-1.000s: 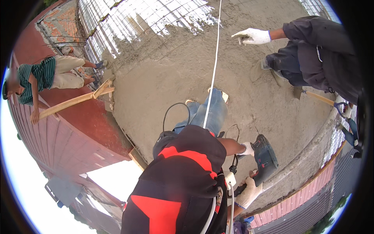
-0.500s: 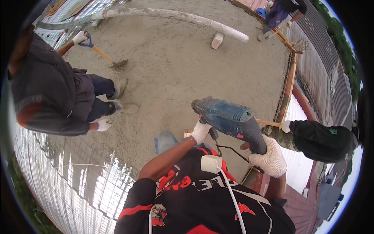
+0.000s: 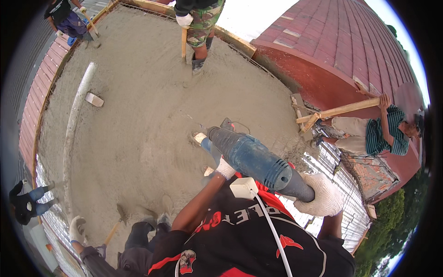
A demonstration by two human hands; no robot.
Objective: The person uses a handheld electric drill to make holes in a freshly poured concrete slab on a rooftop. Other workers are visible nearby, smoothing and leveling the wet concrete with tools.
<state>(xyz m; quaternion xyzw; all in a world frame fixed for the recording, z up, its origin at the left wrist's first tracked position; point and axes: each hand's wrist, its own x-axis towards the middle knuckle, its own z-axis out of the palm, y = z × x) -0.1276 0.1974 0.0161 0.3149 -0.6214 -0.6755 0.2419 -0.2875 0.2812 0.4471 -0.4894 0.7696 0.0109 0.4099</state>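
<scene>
I carry a blue and black rotary hammer drill [image 3: 251,157] in front of my chest, its nose pointing away to the upper left. My right hand [image 3: 323,194], in a white knit glove, is closed round the rear handle. My gloved left hand [image 3: 226,168] grips the front part from the near side; its fingers are mostly hidden behind the tool. A thin bit or rod [image 3: 194,121] appears to run out from the nose over the wet concrete [image 3: 138,134]. Near the nose, a dark piece with a cord [image 3: 228,123] shows beyond the tool.
Co-workers stand around: one in camouflage shorts [image 3: 203,25] with a wooden-handled tool, one at lower left with a shovel [image 3: 113,231], one at right holding a timber frame [image 3: 344,111]. A long pale pipe [image 3: 76,120] and a block [image 3: 94,99] lie on the concrete.
I have turned to the right, so the worker in camouflage shifts from right to top and the shovel worker to lower left. Both hands keep the drill.
</scene>
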